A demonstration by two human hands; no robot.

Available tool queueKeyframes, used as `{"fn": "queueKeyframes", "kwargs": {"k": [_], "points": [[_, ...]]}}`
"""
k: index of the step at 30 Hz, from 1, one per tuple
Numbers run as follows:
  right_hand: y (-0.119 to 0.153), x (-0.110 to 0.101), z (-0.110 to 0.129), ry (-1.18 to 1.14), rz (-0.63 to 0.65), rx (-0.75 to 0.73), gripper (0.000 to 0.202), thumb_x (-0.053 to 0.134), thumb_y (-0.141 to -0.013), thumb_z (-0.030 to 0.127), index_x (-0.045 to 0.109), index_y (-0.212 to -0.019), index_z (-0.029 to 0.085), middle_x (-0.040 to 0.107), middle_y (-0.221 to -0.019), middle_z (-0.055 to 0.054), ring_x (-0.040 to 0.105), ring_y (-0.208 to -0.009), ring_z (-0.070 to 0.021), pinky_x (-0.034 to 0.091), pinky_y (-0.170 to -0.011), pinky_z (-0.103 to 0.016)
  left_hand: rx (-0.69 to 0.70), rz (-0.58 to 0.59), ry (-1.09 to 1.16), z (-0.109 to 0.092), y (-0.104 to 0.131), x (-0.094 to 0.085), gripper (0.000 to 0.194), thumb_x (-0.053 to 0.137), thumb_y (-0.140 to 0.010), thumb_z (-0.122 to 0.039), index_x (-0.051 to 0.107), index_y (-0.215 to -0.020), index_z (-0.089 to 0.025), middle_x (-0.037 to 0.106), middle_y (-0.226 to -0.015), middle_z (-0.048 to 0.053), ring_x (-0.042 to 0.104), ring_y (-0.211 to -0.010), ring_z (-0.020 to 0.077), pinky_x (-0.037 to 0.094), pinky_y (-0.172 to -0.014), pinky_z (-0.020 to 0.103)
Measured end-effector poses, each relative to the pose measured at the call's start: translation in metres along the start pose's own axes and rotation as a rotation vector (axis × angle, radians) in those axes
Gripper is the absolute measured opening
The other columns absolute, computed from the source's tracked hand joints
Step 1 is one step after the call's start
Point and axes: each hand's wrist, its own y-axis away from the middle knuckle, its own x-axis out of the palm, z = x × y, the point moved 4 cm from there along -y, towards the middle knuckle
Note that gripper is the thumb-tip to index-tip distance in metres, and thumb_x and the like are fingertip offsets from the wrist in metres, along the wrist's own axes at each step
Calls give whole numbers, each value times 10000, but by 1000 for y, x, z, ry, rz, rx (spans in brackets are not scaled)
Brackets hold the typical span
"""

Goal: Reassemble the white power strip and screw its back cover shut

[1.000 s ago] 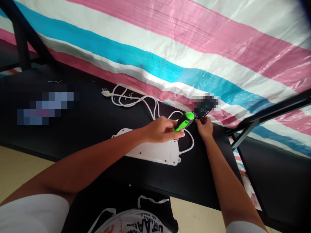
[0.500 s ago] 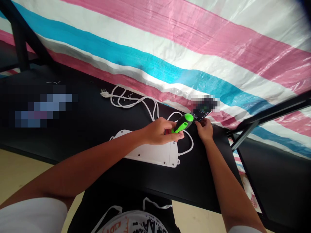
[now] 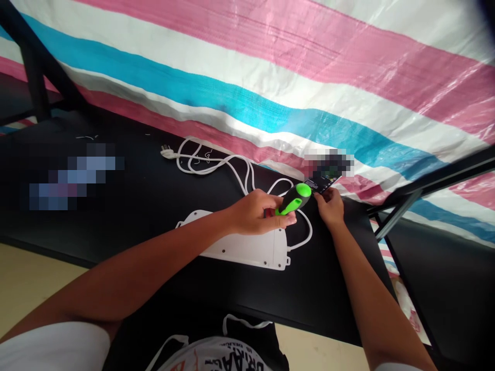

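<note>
A screwdriver with a green and black handle (image 3: 294, 199) is gripped in my left hand (image 3: 263, 212), above the right part of a white power strip (image 3: 243, 249). The strip lies screw side up on the black table (image 3: 135, 190). Its white cord (image 3: 228, 157) loops behind it to a plug (image 3: 167, 152) on the left. At the back right my right hand (image 3: 330, 206) holds the lower edge of a dark phone (image 3: 325, 180) between thumb and fingers. Blurring covers the phone's upper part.
A striped plastic sheet (image 3: 247, 98) hangs along the table's back edge. Black metal frame bars (image 3: 436, 180) stand at both sides. A blurred bluish item (image 3: 73, 178) lies on the left, with small white scraps behind it.
The whole view has shifted slightly, moving the table and strip a little right and down in the picture. Both hands keep their holds on the screwdriver and the phone.
</note>
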Motion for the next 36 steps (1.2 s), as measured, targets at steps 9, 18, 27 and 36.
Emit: {"fn": "queueKeyframes", "kwargs": {"k": [9, 18, 27, 36], "points": [[5, -3, 6, -14, -1, 4, 457, 722, -759, 518, 579, -1073, 220, 749, -1064, -110, 712, -967, -281, 540, -961, -481, 8, -13, 30, -1, 0, 0, 290, 693, -955, -442, 771, -1014, -169, 778, -837, 38, 740, -752, 152, 541, -685, 241], [5, -2, -1, -63, 1, -8, 482, 723, -765, 520, 582, -1107, 211, 749, -1090, -116, 720, -978, -278, 550, -970, -495, 2, -14, -8, -1, 0, -1, 302, 688, -956, -453, 774, -1025, -171, 782, -835, 42, 743, -750, 158, 547, -679, 238], [7, -3, -7, -89, 1, -7, 499, 726, -774, 500, 577, -1140, 195, 745, -1108, -124, 723, -1009, -275, 550, -985, -491, 15, -5, 1, -2, 1, -1, 303, 672, -966, -454, 761, -1034, -173, 779, -856, 48, 745, -768, 162, 549, -669, 235], [7, -4, -6, -97, -5, 2, 543, 736, -761, 506, 561, -1160, 183, 737, -1111, -143, 720, -1015, -278, 555, -984, -483, 15, -24, -10, 0, 0, 0, 288, 681, -963, -438, 763, -1039, -172, 784, -861, 39, 742, -750, 148, 541, -673, 230]]}}
